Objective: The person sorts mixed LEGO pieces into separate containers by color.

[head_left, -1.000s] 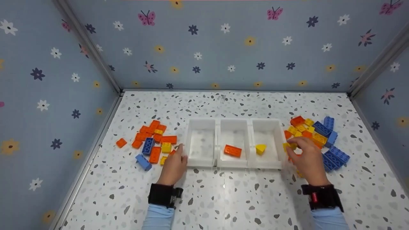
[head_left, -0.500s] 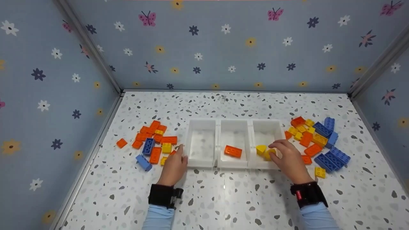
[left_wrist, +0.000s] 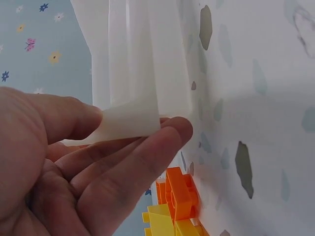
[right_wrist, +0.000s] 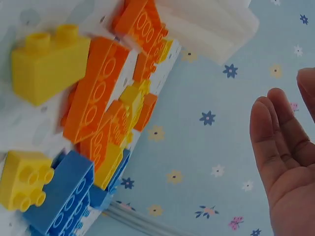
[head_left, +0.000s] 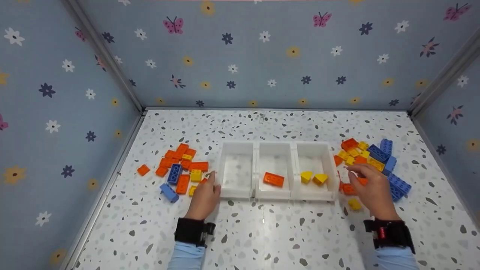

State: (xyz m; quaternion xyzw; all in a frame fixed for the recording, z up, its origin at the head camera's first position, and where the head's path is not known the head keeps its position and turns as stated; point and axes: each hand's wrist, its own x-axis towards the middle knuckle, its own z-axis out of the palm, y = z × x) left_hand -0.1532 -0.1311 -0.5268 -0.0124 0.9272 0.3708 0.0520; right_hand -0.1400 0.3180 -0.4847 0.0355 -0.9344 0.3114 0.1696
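A white three-compartment tray (head_left: 315, 195) (left_wrist: 130, 118) has its left end pinched between the thumb and fingers of my left hand (head_left: 204, 198) (left_wrist: 98, 167). The middle compartment holds an orange brick (head_left: 273, 179); two yellow bricks, one (head_left: 306, 176) left of the other (head_left: 320, 179), lie in the right compartment. My right hand (head_left: 373, 193) (right_wrist: 288, 167) hovers over the right-hand pile with thumb and fingers apart and nothing between them. Near it lie a yellow brick (head_left: 354, 204) (right_wrist: 49, 69) and an orange brick (head_left: 348, 189) (right_wrist: 96, 91).
Left of the tray lies a pile of orange, yellow and blue bricks (head_left: 174, 174). Several blue bricks (head_left: 399, 184) (right_wrist: 64, 191) lie at the right pile's outer side. Patterned walls (head_left: 262, 56) stand behind and at both sides of the speckled table (head_left: 262, 232).
My right hand has carried a yellow brick from the right pile into the right compartment, released it there and moved back over the pile. My left hand stays at the tray's left end.
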